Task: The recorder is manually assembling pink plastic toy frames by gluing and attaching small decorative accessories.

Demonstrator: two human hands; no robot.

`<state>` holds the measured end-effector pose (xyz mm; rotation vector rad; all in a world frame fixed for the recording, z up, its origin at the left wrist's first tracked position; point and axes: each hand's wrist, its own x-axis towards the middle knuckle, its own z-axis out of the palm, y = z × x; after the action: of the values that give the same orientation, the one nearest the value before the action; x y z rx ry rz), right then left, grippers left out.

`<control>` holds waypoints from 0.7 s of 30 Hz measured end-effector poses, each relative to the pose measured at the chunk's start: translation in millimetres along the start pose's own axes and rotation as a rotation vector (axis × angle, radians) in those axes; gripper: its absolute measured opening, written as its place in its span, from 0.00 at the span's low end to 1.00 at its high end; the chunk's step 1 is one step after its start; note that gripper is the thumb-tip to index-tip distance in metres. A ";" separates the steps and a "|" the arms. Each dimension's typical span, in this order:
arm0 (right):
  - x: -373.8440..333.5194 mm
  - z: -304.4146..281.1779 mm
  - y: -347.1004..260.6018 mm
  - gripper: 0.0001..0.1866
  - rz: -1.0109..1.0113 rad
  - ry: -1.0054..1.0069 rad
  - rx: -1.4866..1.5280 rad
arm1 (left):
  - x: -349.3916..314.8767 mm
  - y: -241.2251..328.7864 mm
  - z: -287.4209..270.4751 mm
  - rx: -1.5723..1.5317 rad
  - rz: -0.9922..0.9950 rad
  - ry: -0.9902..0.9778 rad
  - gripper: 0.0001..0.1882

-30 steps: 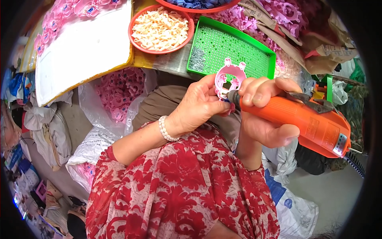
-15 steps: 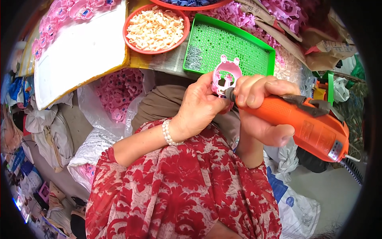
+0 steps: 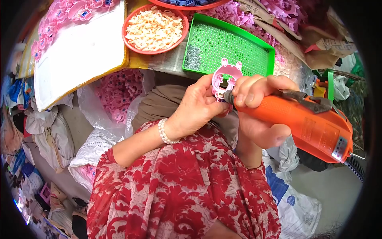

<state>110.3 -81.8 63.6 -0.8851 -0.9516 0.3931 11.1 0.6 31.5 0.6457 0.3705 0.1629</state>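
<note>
My left hand (image 3: 199, 102) pinches a pink plastic ring-shaped part (image 3: 227, 75) with two small knobs on its upper edge. An orange electric screwdriver (image 3: 296, 121) lies across my right hand (image 3: 258, 107), whose fingers wrap round its front end. The dark nose of the tool meets the lower side of the pink part, close to my left fingertips. Its bit and any screw there are hidden. Just beyond the part stands a green perforated tray (image 3: 238, 47), with many small metal screws (image 3: 193, 56) heaped in its left corner.
Left of the tray is a red basket (image 3: 127, 40) of cream plastic pieces; another basket (image 3: 191, 6) holds blue ones. A white board (image 3: 79, 51) with pink parts lies at left. An open bag (image 3: 119, 95) of pink parts sits below it. Cardboard (image 3: 330, 47) stands far right.
The screwdriver's rear end has shifted slightly right and down. The pink part has tilted a little, and both hands keep their hold.
</note>
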 end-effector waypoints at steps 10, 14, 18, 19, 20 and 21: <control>0.8 -0.8 -6.5 0.39 0.011 0.039 0.000 | 2.6 -9.1 -9.0 0.003 0.049 -0.117 0.26; -0.8 -1.2 -8.6 0.40 0.011 0.041 0.002 | 1.5 -9.1 -8.7 0.050 0.024 -0.098 0.26; 5.1 -9.2 -14.8 0.41 -0.081 -0.072 0.027 | 2.1 -9.3 -13.4 0.036 0.000 -0.100 0.26; 5.7 -8.5 -17.1 0.41 -0.083 -0.069 0.025 | 1.7 -8.3 -14.3 0.036 -0.044 -0.116 0.25; 5.4 -7.0 -19.8 0.42 -0.084 -0.047 0.035 | 1.5 -7.6 -14.4 0.037 -0.046 -0.118 0.25; 5.5 -5.9 -22.2 0.42 -0.085 -0.025 0.044 | 1.1 -6.9 -14.2 0.028 -0.083 -0.129 0.25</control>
<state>116.6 -94.4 82.6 -0.7983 -0.9967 0.3518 6.9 3.4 16.5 0.6642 0.2747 0.0364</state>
